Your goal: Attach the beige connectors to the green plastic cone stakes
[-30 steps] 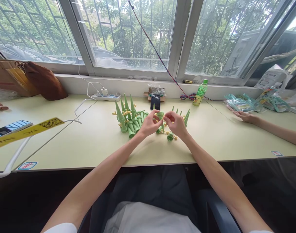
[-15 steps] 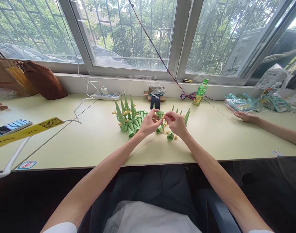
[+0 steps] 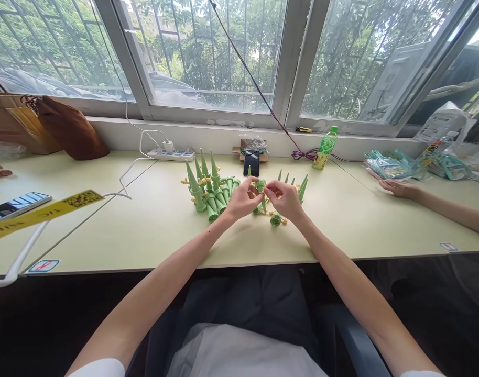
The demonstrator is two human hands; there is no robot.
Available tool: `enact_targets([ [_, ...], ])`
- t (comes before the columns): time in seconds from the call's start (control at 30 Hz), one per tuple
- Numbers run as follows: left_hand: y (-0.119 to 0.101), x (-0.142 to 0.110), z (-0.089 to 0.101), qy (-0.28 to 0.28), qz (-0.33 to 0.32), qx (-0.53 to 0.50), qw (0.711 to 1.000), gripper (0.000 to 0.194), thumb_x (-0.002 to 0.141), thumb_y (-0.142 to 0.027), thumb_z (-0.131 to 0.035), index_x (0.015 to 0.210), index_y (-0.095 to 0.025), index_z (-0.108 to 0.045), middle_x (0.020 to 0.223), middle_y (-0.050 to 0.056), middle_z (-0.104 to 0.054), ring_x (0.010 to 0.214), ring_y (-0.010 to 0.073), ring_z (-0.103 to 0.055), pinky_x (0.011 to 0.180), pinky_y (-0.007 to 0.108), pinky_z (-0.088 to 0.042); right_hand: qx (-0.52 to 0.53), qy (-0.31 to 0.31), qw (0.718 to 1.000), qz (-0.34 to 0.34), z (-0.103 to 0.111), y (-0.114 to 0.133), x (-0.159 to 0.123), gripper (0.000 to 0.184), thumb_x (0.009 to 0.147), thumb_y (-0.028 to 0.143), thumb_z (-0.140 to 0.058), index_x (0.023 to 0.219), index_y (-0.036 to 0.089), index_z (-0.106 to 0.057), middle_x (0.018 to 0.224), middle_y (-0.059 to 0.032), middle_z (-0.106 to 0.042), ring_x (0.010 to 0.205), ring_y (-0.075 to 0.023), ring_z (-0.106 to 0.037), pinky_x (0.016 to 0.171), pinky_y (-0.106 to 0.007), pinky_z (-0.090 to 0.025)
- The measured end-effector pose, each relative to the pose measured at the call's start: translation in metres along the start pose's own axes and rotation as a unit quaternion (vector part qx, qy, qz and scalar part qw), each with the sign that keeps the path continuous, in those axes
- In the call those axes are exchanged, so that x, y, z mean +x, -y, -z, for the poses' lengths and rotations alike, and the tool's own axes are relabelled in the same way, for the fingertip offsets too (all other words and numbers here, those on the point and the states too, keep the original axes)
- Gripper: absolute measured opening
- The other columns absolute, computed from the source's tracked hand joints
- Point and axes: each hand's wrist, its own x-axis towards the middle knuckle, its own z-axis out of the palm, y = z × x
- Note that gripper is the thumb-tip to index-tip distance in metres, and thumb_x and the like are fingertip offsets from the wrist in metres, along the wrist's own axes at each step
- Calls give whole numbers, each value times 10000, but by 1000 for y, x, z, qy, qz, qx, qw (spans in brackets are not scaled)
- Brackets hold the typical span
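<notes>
My left hand (image 3: 241, 200) and my right hand (image 3: 285, 200) meet over the pale green table (image 3: 153, 230), fingers pinched around a small green cone-shaped plastic piece (image 3: 259, 185) with a yellow part on it. To the left stands a cluster of green cone spikes (image 3: 206, 186), several with small yellow fittings. More green spikes (image 3: 298, 187) lie behind my right hand. A single green cap piece (image 3: 275, 220) rests on the table just below my right hand.
A black phone (image 3: 251, 163), a power strip (image 3: 170, 155) with white cable and a green bottle (image 3: 323, 148) sit by the window sill. Another person's hand (image 3: 396, 187) rests at right near teal packets (image 3: 389, 166). A brown bag (image 3: 68, 128) and a second phone (image 3: 17, 206) lie left.
Almost nothing differs; my fingers shift slightly on the green piece and the view tilts a touch.
</notes>
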Motion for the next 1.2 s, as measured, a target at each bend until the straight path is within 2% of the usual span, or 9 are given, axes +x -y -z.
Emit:
enact_targets([
  [1.2, -1, -2, 1, -2, -20, 20, 1000, 388, 796, -323, -614, 1154, -206, -519, 768, -13, -628, 578, 97, -541, 563, 230, -431, -13, -19, 1000, -14, 0, 3, 0, 201, 875, 346, -551, 771, 191, -628, 711, -36, -657, 624, -159, -597, 602, -284, -489],
])
